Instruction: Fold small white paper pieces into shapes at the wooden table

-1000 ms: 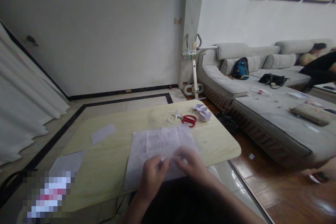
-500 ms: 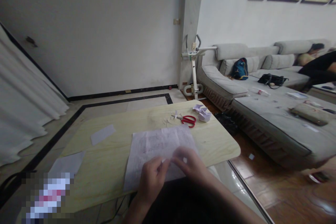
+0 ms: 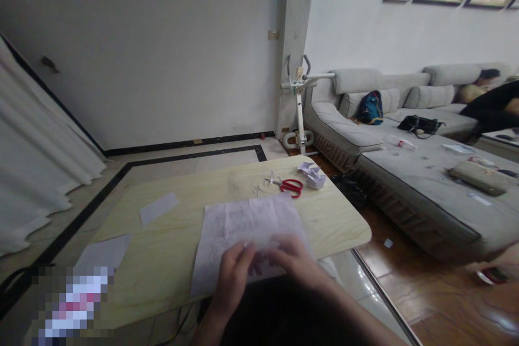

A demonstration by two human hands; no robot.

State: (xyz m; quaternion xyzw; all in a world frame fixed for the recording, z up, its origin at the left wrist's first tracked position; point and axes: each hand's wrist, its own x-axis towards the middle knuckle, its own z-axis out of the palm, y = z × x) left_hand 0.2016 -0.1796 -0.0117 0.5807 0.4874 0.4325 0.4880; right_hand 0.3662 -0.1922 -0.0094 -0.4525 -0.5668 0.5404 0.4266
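My left hand (image 3: 235, 267) and my right hand (image 3: 292, 257) come close together above a creased, printed sheet of paper (image 3: 239, 221) near the table's front edge. The fingers of both are bent inward. Small whitish bits show at the fingertips, too blurred to name. Beyond the sheet lie red-handled scissors (image 3: 291, 187), with thin paper scraps (image 3: 259, 190) beside the blades. Folded white paper pieces (image 3: 312, 175) sit to the right of the scissors.
The pale wooden table (image 3: 170, 259) has rounded corners. On its left side lie a white paper slip (image 3: 159, 208) and a larger white paper (image 3: 103, 253). A grey sofa (image 3: 421, 189) stands to the right, with a person (image 3: 490, 97) on it.
My fingers have shifted: the right hand has dropped slightly and more fingers show between the hands. The sheet, scissors and folded pieces stay put.
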